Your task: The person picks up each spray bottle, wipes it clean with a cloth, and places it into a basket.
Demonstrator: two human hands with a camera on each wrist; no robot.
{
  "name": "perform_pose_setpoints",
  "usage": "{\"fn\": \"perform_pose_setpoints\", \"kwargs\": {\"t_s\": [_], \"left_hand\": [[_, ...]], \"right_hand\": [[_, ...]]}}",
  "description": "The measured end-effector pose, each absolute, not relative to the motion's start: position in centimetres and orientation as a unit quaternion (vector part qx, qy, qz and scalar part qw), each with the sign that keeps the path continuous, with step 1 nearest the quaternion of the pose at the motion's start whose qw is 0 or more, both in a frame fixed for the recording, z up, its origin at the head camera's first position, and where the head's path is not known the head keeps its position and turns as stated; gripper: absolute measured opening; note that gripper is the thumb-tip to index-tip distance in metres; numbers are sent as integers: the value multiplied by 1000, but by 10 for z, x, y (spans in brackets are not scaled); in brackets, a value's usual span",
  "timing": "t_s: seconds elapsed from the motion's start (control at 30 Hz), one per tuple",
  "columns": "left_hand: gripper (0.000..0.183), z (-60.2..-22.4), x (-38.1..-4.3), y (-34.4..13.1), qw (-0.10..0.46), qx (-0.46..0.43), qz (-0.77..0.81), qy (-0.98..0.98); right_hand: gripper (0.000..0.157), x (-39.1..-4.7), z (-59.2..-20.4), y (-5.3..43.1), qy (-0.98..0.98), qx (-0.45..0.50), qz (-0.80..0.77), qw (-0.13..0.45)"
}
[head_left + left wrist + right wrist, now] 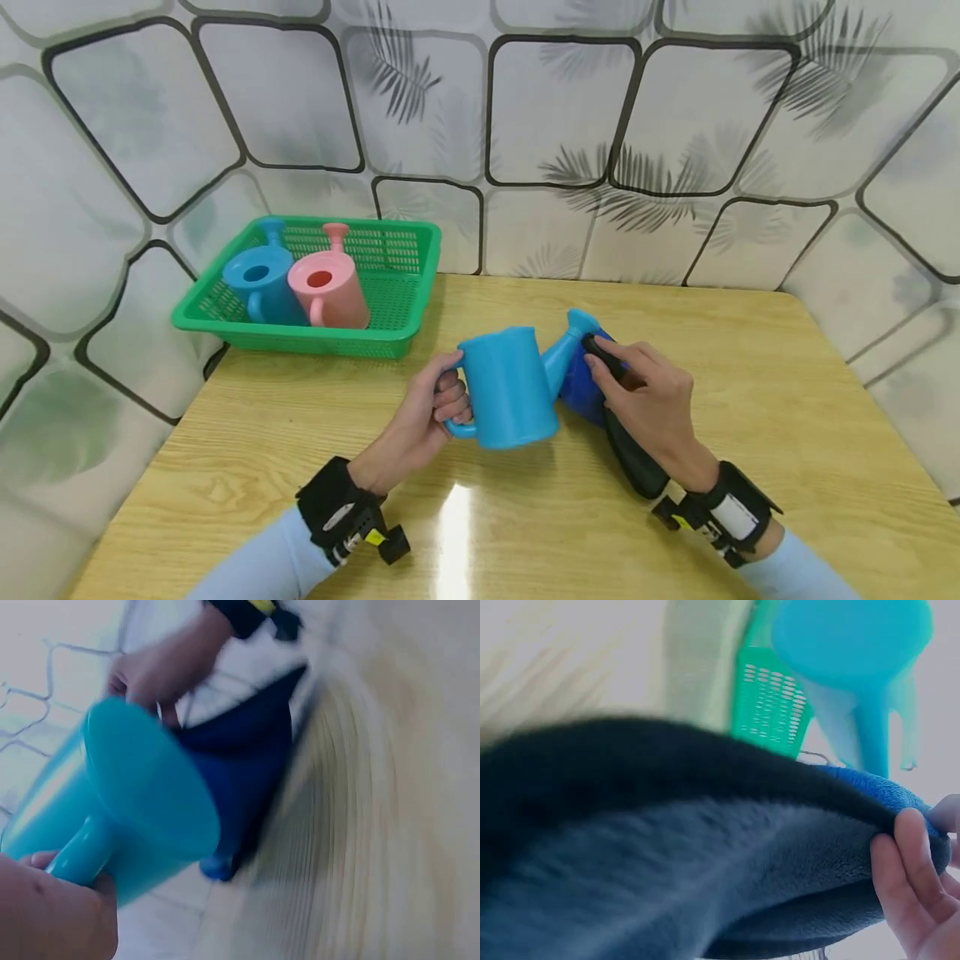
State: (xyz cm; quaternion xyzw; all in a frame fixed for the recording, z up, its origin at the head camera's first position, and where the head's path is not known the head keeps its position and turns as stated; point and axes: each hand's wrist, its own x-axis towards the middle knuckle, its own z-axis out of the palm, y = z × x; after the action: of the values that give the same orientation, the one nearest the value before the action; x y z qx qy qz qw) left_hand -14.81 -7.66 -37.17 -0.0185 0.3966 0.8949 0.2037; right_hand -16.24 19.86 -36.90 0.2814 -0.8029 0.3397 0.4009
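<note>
My left hand (412,421) grips the handle of a light-blue watering can (506,387), held tilted over the table with its spout pointing right. In the left wrist view the can's broad base (150,780) faces the camera. My right hand (654,404) pinches the dark edge of a cloth (585,387) close by the spout's tip. Bright blue on one side and dark grey on the other, the cloth hangs behind and beside the spout. The right wrist view shows its fleecy dark side (705,855), with fingers (911,851) bent over the edge.
A green plastic basket (420,292) stands at the back left of the wooden table (720,350). Inside it, a blue watering can (281,296) and a pink watering can (341,296) sit side by side. A patterned wall covering (555,108) rises behind the table.
</note>
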Motion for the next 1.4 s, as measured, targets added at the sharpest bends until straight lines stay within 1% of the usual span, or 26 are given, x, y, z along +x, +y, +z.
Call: {"fn": "perform_pose_setpoints", "kwargs": {"t_s": [0.1, 0.2, 0.3, 0.4, 0.63, 0.83, 1.07, 1.3, 1.4], "left_hand": [[48, -371, -144, -73, 225, -77, 929, 285], [48, -367, -142, -67, 211, -132, 948, 199], [50, -364, -140, -61, 186, -158, 957, 159], [50, -363, -139, -55, 172, -157, 962, 141], [51, -362, -138, -47, 162, -167, 965, 120], [52, -364, -141, -46, 153, -169, 967, 117], [52, -365, -143, -45, 152, -160, 967, 127], [52, -367, -140, -45, 156, -170, 965, 125], [52, -367, -139, -45, 158, -169, 964, 128]], "right_hand": [[37, -159, -364, 197, -788, 287, 375, 394], [35, -156, -358, 190, -771, 310, 391, 395], [33, -155, -358, 184, -757, 329, 392, 406], [31, -154, -362, 180, -752, 339, 391, 408], [35, -149, -372, 172, -752, 365, 399, 376], [25, -143, -376, 164, -748, 396, 401, 350], [27, -133, -378, 154, -748, 412, 407, 323], [20, -131, -379, 155, -757, 395, 399, 334], [27, -134, -376, 159, -762, 376, 400, 342]]}}
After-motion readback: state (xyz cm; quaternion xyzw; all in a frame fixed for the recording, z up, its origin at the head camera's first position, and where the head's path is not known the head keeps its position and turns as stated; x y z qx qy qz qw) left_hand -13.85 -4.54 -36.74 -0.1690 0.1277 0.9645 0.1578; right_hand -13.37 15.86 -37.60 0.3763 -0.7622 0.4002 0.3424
